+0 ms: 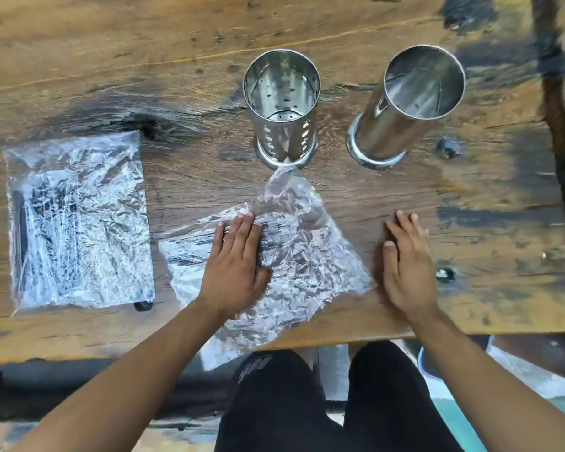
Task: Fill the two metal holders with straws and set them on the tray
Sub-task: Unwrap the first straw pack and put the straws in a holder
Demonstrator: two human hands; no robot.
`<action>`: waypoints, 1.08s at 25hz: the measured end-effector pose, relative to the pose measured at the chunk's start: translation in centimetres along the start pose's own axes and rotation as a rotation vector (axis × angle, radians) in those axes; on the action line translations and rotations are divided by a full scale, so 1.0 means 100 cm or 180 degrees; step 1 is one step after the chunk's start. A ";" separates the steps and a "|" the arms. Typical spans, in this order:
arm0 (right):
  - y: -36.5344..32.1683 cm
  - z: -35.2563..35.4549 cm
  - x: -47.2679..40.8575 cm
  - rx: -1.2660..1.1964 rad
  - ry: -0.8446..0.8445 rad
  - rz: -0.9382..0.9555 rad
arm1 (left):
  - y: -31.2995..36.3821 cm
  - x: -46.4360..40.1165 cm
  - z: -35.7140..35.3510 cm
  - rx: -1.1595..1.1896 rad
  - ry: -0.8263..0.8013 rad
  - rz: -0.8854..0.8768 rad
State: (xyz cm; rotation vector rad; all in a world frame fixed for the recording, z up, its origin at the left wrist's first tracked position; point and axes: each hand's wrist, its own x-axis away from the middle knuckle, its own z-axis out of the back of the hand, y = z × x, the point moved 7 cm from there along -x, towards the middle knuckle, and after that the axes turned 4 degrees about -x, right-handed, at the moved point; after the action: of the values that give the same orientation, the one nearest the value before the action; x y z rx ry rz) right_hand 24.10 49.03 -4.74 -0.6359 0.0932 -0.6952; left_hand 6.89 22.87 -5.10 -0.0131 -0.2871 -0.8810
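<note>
Nearest, the left hand [234,259] lies flat, grip open, on a crinkled bag [291,265] of dark straws; the right hand [406,265] rests open on the table [177,44]. A second bag [79,220] lies left. Farther back, two empty holders [282,109] [405,106] stand upright.

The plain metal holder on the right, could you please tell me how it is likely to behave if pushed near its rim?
The plain metal holder is tall and narrow, so it would probably tip rather than slide. It looks empty, so likely light. Its polished wall may be slippery. On its side it would probably roll.
</note>
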 end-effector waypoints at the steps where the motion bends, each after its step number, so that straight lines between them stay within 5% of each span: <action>1: 0.009 0.004 0.003 0.0043 0.0018 -0.0009 | 0.006 0.002 0.000 -0.0048 0.0037 -0.0150; 6: 0.030 0.014 0.019 0.0482 -0.0070 0.0007 | 0.040 0.010 0.002 -0.0183 0.0165 -0.0752; 14: -0.012 0.024 0.020 -0.0082 0.0508 0.0010 | 0.038 0.002 0.010 0.0224 0.0441 0.0028; 18: -0.054 -0.017 0.030 -0.0025 -0.0046 0.0093 | 0.043 0.002 -0.010 -0.0092 0.0228 0.0154; 27: -0.044 -0.028 0.013 0.0313 -0.0279 0.0079 | 0.037 -0.002 -0.022 -0.0101 0.0367 0.0287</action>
State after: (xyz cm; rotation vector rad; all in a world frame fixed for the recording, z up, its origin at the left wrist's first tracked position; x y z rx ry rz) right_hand 21.84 44.21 -4.27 -0.5690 -0.0142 -0.6432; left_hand 10.09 25.09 -6.85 -0.0045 -0.1635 -0.7935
